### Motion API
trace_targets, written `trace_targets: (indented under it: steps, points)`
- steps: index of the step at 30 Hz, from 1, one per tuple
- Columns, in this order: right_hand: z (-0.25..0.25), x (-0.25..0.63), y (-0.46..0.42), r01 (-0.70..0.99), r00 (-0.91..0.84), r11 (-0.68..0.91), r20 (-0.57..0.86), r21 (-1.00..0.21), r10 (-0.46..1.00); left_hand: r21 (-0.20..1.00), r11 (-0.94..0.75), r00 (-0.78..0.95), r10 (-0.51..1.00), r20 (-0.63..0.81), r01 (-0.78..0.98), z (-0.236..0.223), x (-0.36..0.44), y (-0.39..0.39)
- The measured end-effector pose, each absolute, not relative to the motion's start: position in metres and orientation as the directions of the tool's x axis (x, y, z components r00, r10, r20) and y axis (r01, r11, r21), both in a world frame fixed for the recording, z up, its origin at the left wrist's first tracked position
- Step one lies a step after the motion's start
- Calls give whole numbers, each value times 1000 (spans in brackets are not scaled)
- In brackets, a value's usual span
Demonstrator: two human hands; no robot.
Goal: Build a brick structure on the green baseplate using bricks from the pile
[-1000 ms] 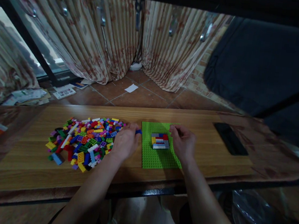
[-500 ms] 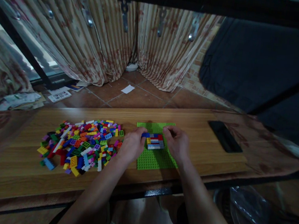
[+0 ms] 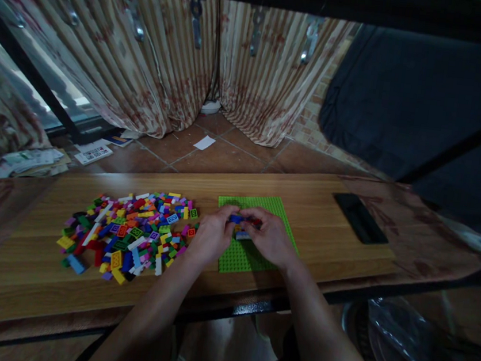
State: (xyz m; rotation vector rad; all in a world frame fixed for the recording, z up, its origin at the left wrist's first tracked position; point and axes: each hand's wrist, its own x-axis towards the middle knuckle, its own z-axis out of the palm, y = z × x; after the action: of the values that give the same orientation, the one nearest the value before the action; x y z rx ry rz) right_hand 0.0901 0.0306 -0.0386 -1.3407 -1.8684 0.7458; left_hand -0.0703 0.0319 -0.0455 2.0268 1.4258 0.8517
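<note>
A small structure of stacked toy bricks [image 3: 242,235], with blue, yellow, red and white parts, stands on a green studded baseplate [image 3: 235,260]. My left hand [image 3: 214,229] is closed at the structure's left side, its thumb and fingertips on a blue brick [image 3: 235,219]. From the right, my right hand [image 3: 269,235] curls over the structure, its fingers closed on the upper and right parts. Its fingertips come close to those of my left hand at the back. Much of the structure is hidden beneath the fingers.
A heap of loose coloured bricks [image 3: 130,232] spreads over the wooden board [image 3: 31,261] on the left. To the right lies a black phone [image 3: 360,218]. A dark metal bar [image 3: 247,306] runs along the near edge. Striped curtains [image 3: 158,67] hang behind.
My right hand has moved left and inward, from beside the structure to closing over it. My left hand stays on the blue brick. The view has shifted very slightly.
</note>
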Motion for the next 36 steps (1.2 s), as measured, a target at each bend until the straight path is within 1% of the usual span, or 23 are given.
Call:
trace_targets:
  steps: [5,9,11,13,17,19,21,24,27,31,36]
  points:
    - [-42,90,32,557,-215,303,217,-773,952,782,-274,201,960,192,559,-50,-69,34]
    - [-41,94,33,595,-87,216,205,-774,975,796,-207,122,978,168,568,-50,-68,34]
    - [-40,97,34,619,-13,164,198,-769,980,770,-206,124,978,165,604,-49,-67,33]
    - [-41,100,33,645,20,138,196,-751,980,725,-239,157,971,181,645,-48,-67,31]
    - [-45,100,31,731,-5,151,216,-665,976,607,-352,256,936,242,713,-50,-63,28]
    - [-46,99,30,765,-16,147,210,-627,978,559,-382,287,924,253,736,-53,-61,27]
    - [-46,100,29,773,-29,142,189,-618,982,532,-391,302,920,251,751,-56,-59,26]
    - [-44,104,28,753,-42,150,180,-640,983,517,-389,309,921,237,762,-58,-58,25]
    - [-40,110,29,754,12,118,193,-646,981,520,-386,319,922,217,762,-57,-58,25]
    - [-38,115,31,789,115,29,195,-614,974,529,-375,309,927,212,762,-55,-57,24]
    - [-42,116,32,818,138,-19,164,-575,977,531,-350,265,936,231,772,-54,-57,22]
